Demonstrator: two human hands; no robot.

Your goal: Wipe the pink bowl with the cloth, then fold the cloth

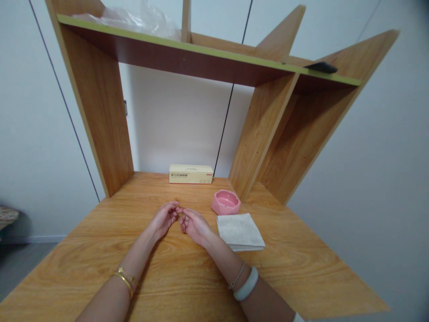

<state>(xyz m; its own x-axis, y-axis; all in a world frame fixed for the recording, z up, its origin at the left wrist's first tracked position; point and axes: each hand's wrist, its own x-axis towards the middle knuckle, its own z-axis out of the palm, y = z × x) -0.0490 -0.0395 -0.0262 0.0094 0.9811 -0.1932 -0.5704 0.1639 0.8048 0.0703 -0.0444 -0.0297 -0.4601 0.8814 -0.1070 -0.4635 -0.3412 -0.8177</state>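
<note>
On the wooden desk (pixel 100 250), empty hands, left (pixel 164 219) and right (pixel 194 226), fingertips together, beside folded white cloth (pixel 239 230).

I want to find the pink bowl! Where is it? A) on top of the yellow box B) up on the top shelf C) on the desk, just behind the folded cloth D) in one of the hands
C: the pink bowl sits on the desk, right behind the cloth.

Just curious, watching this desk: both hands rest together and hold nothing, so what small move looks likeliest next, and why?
Probably the right hand slides right to the folded cloth: it lies flat just beside that hand, nearer than the pink bowl. The left hand is empty too.
</note>
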